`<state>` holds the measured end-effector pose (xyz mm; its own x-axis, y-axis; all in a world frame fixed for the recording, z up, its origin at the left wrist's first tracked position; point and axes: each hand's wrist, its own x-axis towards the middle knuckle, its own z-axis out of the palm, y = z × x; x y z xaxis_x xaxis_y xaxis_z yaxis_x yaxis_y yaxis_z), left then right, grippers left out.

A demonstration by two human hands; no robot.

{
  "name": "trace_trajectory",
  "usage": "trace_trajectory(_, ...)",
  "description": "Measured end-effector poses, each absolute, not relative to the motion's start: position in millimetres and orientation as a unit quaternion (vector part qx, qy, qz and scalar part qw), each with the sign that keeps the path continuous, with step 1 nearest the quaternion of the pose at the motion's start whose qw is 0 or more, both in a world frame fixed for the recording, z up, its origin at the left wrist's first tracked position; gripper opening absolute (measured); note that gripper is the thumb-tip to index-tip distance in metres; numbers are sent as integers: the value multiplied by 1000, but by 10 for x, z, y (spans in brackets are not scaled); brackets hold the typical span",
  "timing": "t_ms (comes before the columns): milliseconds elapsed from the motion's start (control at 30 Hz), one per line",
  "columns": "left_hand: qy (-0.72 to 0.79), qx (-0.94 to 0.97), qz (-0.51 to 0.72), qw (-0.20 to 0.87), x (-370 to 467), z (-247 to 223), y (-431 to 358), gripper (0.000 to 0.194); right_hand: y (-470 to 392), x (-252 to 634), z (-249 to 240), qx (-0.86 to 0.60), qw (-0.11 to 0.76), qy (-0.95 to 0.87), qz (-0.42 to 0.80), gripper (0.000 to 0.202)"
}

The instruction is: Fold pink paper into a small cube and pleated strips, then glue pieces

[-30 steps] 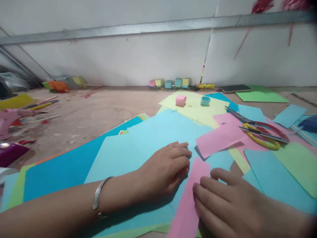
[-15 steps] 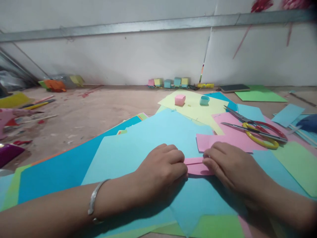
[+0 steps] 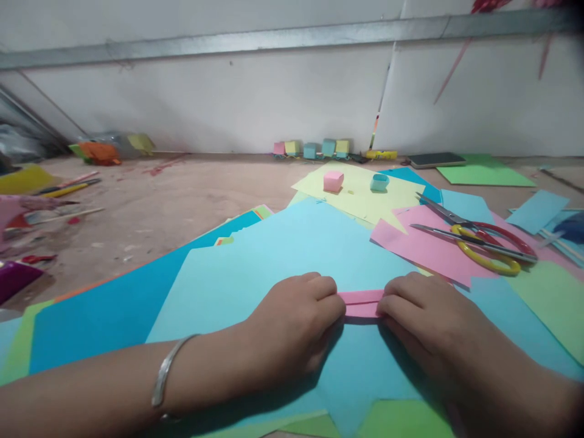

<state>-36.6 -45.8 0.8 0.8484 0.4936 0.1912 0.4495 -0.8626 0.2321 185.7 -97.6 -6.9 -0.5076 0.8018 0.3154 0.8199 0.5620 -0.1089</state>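
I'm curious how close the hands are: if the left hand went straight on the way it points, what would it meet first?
The left hand grips one end of the pink strip; straight on along the strip, the right hand would likely come first, though depth is hard to judge.

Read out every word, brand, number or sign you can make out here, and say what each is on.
No text can be read.
Yellow tube by the wall: dark marks that may be print, too small and blurred to read.
Scissors, dark flat slab and folded pink paper strip: no lettering that I can make out.
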Motion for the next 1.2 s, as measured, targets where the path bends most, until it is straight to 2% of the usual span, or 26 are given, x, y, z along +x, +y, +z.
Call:
trace_trajectory(100, 275, 942, 133, 137, -374, 12, -443, 24, -929, 1914, -102, -483, 160, -860, -34, 29)
trace_trajectory(233, 310, 922, 131, 192, -381, 32, -431, 17, -867, 1962, -68, -535, 109, -838, 2, 22)
trace_trajectory(333, 325, 915, 119, 208, -377, 51, -420, 19, -836, 1996, -22, -557, 88, -825, 41, 20)
trace_trajectory(500, 325, 919, 105, 195, -366, 40, -406, 26, -818, 2050, 22, -564, 88, -816, 93, 25)
trace_trajectory(833, 354, 922, 74, 142, -343, 8, -420, 18, -793, 2034, 54, -577, 68, -805, 121, 26)
trace_trajectory(1200, 378, 913, 38, 147, -322, 24, -416, 18, -710, 2012, 134, -624, 24, -762, 175, 21)
